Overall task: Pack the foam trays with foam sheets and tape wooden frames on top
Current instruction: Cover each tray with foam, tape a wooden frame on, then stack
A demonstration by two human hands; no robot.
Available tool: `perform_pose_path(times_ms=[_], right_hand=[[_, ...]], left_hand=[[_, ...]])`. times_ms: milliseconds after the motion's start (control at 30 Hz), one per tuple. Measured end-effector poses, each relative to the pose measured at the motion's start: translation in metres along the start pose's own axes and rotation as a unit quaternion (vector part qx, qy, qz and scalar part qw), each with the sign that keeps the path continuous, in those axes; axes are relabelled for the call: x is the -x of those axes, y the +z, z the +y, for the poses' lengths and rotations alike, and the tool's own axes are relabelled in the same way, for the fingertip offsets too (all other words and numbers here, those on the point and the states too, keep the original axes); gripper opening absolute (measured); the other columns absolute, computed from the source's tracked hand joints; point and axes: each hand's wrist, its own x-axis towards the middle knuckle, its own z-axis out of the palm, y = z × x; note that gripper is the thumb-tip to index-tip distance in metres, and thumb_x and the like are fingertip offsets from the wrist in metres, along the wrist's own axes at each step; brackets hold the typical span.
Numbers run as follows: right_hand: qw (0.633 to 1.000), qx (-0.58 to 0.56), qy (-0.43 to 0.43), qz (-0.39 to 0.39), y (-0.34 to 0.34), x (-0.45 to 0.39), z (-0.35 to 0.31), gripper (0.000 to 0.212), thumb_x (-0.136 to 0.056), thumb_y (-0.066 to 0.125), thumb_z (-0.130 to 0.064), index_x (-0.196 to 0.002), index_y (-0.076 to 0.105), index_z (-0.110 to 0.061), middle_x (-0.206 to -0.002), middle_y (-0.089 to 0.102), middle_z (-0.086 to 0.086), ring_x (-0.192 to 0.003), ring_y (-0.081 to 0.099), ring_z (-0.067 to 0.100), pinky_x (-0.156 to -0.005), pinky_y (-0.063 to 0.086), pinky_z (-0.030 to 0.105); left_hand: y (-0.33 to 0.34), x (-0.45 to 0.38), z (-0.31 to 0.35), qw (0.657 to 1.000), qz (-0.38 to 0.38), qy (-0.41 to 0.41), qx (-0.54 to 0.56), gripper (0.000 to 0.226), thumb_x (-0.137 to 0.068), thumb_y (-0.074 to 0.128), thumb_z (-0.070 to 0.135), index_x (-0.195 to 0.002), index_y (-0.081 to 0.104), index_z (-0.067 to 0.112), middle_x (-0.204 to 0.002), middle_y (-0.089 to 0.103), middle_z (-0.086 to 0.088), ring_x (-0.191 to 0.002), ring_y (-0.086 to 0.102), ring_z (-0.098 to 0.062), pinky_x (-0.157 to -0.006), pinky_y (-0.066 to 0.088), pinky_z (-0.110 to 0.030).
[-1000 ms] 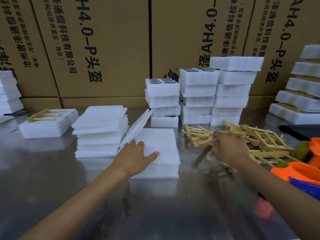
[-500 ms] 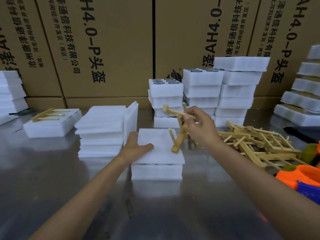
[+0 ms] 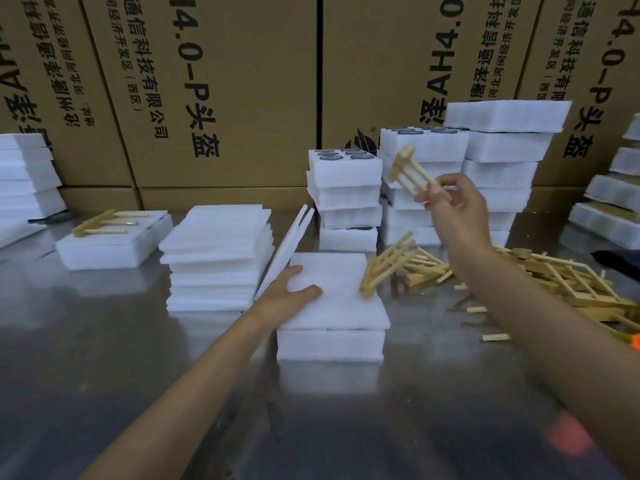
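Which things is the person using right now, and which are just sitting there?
In use:
- left hand pressing the foam sheet on the foam tray
- right hand pinching a wooden frame
- another frame leaning on the sheet

Just sitting:
- frame pile
- sheet stack
- cardboard boxes

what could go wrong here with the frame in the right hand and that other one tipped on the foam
1. The right hand pinches the raised wooden frame by one end only, so it may twist or slip.
2. A second frame leans with one end on the foam sheet beside the frame pile; it could slide off or get in the way.
3. The left hand presses only the sheet's left part, so a bump on the right could shift it.
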Motion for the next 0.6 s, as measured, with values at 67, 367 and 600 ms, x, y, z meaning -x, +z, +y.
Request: perform_pose_path(times_ms=[67, 367, 600], right_hand=[[0.999, 0.022, -0.027, -0.021, -0.009, -0.002, -0.003, 0.007, -0.101, 0.049, -0.021, -0.097, 0.053, -0.023, -0.086, 0.072, -0.007, -0.080, 0.057, 0.021, -0.063, 0.043, 0.030], [0.928, 0.241, -0.199, -0.202, 0.036, 0.048, 0.014, 0.009, -0.095, 0.054, -0.020, -0.096, 0.058, -0.028, -0.088, 0.068, -0.009, -0.073, 0.055, 0.016, -0.067, 0.043, 0.033], [0.876, 0.328, -0.187, -0.299, 0.038, 0.078, 0.063, 0.010, -0.094, 0.058, -0.026, -0.103, 0.062, -0.030, -0.093, 0.064, -0.003, -0.107, 0.052, 0.017, -0.073, 0.015, 0.031]], left_hand=[[0.000, -0.001, -0.001, 1.000, -0.002, -0.005, 0.014, 0.063, -0.089, 0.066, 0.045, -0.145, 0.039, 0.038, -0.147, 0.037, 0.009, -0.127, 0.044, -0.016, -0.103, 0.039, -0.026], [-0.005, -0.001, 0.003, 0.996, -0.005, -0.039, 0.086, 0.044, -0.093, 0.061, 0.037, -0.136, 0.052, 0.032, -0.136, 0.049, 0.005, -0.116, 0.055, -0.018, -0.099, 0.046, -0.030], [-0.013, 0.001, 0.013, 0.980, -0.008, -0.090, 0.176, 0.039, -0.096, 0.043, 0.057, -0.112, 0.067, 0.030, -0.108, 0.069, -0.004, -0.099, 0.065, -0.023, -0.080, 0.053, -0.037]])
